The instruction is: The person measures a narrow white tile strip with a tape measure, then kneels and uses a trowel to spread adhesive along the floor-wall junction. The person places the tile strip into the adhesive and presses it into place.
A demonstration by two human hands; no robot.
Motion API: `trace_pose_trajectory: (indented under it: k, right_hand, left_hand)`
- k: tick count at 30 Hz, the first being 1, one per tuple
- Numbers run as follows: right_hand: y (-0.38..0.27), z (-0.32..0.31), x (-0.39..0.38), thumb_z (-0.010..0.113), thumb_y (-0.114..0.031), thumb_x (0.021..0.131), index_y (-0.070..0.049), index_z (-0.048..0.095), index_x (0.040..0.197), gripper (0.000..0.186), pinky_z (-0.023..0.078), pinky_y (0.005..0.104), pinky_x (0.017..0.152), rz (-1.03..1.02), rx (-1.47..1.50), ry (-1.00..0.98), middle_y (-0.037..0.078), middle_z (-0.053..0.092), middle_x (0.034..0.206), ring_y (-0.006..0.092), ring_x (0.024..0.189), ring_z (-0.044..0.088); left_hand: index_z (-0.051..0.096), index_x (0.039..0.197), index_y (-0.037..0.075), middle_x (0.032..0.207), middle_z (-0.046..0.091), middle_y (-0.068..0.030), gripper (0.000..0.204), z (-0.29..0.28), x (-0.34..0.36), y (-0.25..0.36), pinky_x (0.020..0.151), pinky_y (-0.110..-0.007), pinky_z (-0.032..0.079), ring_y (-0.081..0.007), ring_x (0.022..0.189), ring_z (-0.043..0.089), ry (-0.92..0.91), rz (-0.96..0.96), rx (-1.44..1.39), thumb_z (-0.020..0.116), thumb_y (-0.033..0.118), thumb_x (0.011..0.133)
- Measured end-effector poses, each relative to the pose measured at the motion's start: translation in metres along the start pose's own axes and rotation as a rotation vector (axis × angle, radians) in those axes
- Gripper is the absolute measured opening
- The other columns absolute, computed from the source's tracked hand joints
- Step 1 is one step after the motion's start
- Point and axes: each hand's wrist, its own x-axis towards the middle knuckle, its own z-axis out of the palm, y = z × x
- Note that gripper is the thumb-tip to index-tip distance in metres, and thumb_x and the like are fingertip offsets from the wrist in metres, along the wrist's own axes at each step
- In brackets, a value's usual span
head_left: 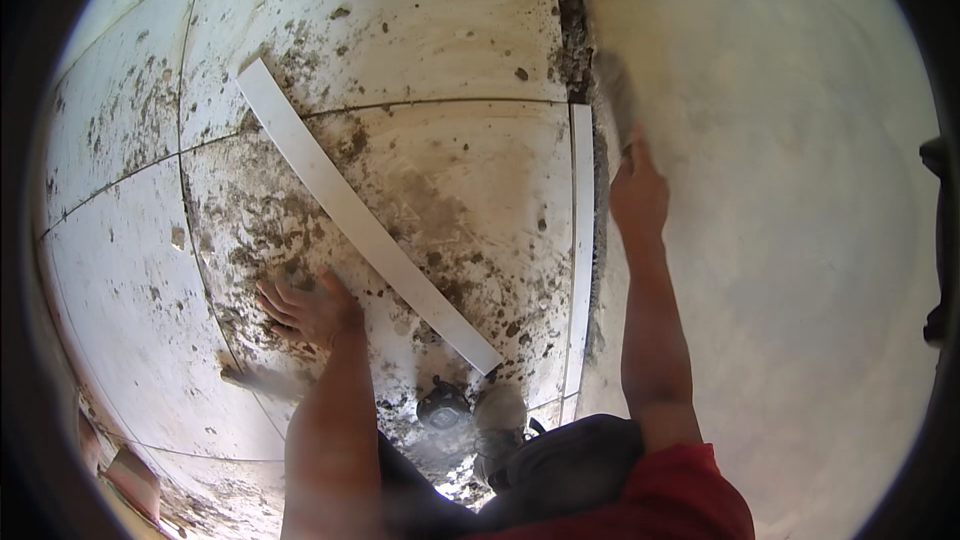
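Observation:
My left hand (pixel 312 314) rests palm down on the dirt-strewn tiled floor (pixel 420 155), its fingers spread and holding nothing. My right hand (pixel 640 198) is closed around the handle of a trowel (pixel 617 90), whose long blade is smeared by motion. The blade is beside the wall's foot, near a rough dark gap (pixel 575 35) between floor tile and wall. A narrow white tile strip (pixel 580 240) stands along the wall below that gap. Another long white strip (pixel 360 223) lies loose, slanting across the floor between my hands.
The pale plastered wall (pixel 790 240) rises on the right. Crumbs of mortar and dirt lie over the tiles. A dark round object (pixel 443 406) sits near my feet. A blurred stick-like thing (pixel 262 380) lies by my left forearm, and a reddish-brown piece (pixel 135 482) at the lower left.

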Motion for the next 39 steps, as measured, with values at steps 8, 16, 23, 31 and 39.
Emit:
trace_pose_trajectory:
  k: [8,16,23,31,39]
  right_hand:
    - [-0.01,-0.002,0.014,0.051,-0.015,0.095,-0.017,0.031,0.149,0.057,0.052,0.0438,0.065,-0.007,0.114,0.134,0.02,0.068,0.084,0.0354,0.075,0.067]
    - [-0.004,-0.024,0.023,0.048,-0.015,0.095,-0.021,0.029,0.149,0.057,0.053,0.0462,0.07,-0.187,0.3,0.43,0.021,0.068,0.082,0.0375,0.073,0.066]
    - [-0.013,0.01,0.009,0.049,-0.015,0.095,-0.024,0.03,0.149,0.057,0.052,0.0479,0.078,0.02,-0.003,-0.023,0.023,0.067,0.1,0.0403,0.087,0.066]
    - [-0.008,-0.019,0.028,0.045,-0.01,0.097,-0.014,0.029,0.148,0.054,0.053,0.0444,0.076,-0.154,0.395,0.543,0.024,0.063,0.114,0.0381,0.092,0.067]
    - [0.01,0.032,0.01,0.05,-0.012,0.094,-0.022,0.026,0.15,0.062,0.049,0.0506,0.081,-0.053,0.168,0.063,0.029,0.064,0.105,0.046,0.094,0.062]
  left_hand:
    - [0.023,0.142,0.017,0.156,0.016,-0.011,0.069,-0.001,0.001,0.005,0.113,-0.06,0.007,-0.0273,0.147,0.008,-0.021,-0.027,0.02,0.054,0.045,0.087]
    - [0.023,0.142,0.017,0.156,0.016,-0.0112,0.069,-0.001,0.001,0.003,0.113,-0.059,0.007,-0.0274,0.147,0.008,-0.019,-0.006,0.016,0.053,0.047,0.087]
    - [0.024,0.141,0.017,0.156,0.016,-0.0109,0.069,-0.001,0.001,0.004,0.113,-0.059,0.008,-0.029,0.147,0.008,-0.03,-0.034,0.023,0.054,0.048,0.087]
    - [0.023,0.141,0.017,0.156,0.017,-0.0104,0.07,-0.003,0.002,0.002,0.113,-0.06,0.009,-0.029,0.147,0.008,0.0,0.014,0.027,0.055,0.047,0.087]
    - [0.025,0.141,0.017,0.155,0.019,-0.0105,0.07,-0.008,0.002,0.003,0.113,-0.06,0.009,-0.0301,0.147,0.008,-0.038,0.009,0.061,0.056,0.047,0.086]
